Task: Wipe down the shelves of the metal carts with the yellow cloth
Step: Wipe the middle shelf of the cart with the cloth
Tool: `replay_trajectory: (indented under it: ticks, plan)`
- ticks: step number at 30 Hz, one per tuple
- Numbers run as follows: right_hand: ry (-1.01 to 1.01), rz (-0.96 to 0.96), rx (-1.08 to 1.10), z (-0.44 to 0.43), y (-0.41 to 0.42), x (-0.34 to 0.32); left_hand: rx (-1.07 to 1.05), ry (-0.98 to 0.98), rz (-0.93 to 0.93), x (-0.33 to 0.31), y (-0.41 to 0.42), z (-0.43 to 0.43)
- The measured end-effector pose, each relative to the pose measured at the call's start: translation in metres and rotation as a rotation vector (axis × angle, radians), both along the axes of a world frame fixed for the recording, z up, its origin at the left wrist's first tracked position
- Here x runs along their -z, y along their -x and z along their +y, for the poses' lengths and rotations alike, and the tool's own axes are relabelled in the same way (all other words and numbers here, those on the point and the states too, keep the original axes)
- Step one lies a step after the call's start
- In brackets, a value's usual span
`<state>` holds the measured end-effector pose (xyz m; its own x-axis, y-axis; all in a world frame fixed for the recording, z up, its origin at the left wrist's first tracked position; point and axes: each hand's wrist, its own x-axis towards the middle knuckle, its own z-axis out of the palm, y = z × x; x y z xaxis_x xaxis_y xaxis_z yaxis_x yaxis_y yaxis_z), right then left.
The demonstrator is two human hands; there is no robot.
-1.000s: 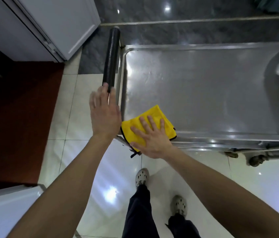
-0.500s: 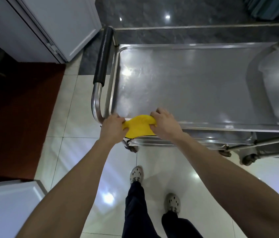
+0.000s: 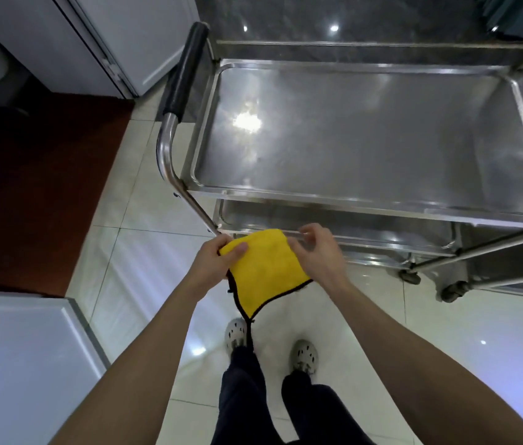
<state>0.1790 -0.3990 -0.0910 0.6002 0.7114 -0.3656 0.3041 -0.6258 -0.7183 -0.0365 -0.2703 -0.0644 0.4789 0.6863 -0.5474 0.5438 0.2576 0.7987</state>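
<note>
On my feed I see glossy pale floor tiles with thin grey joints, and bluish-white glare lies on them near the bottom. A dark red-brown stretch of floor lies to the left. A white cabinet stands at the upper left, and another white panelled unit fills the lower left corner. Dark polished stone runs along the top, dotted with small light reflections.

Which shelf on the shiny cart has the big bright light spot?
The top stainless steel shelf, the wide tray beside the black padded handle. The lower metal shelf beneath it is mostly hidden and shadowed, with only small glints.
</note>
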Motion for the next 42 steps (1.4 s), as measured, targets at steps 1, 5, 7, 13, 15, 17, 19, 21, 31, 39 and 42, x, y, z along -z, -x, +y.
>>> replay_trajectory:
  ticks: [1,5,7,13,15,17,19,21,31,39,42]
  plan:
    - [-0.030,0.136,-0.074,-0.001,0.010,-0.004,-0.029,0.046,-0.024,-0.001,-0.001,-0.006]
    - [-0.026,0.309,-0.425,0.000,0.058,-0.008,-0.175,0.267,-0.123,-0.003,0.002,-0.015]
    - [-0.050,0.149,-0.391,0.006,0.075,0.001,-0.221,0.422,-0.184,-0.002,0.013,-0.009]
    - [-0.051,0.062,-0.353,0.023,0.093,0.001,0.238,-0.294,0.299,0.036,0.071,0.006]
    - [-0.066,0.118,-0.377,0.025,0.095,-0.005,0.294,-0.299,0.288,0.050,0.082,0.011]
    - [-0.083,0.145,-0.410,0.025,0.094,-0.008,0.400,-0.298,0.307,0.061,0.084,0.020]
    - [-0.079,0.131,-0.409,0.025,0.090,-0.005,0.451,-0.212,0.299,0.070,0.081,0.032]
    - [-0.089,0.093,-0.338,0.024,0.083,0.008,0.421,-0.095,0.301,0.077,0.078,0.042]
    - [0.039,0.004,0.104,0.044,0.053,0.158,0.010,-0.105,0.034,0.188,0.035,0.070]
    - [-0.304,-0.233,0.074,0.094,-0.002,0.254,0.067,-0.569,-0.046,0.293,-0.030,0.120]
    - [-0.205,-0.370,0.004,0.132,-0.029,0.282,0.206,-0.714,-0.051,0.319,-0.050,0.152]
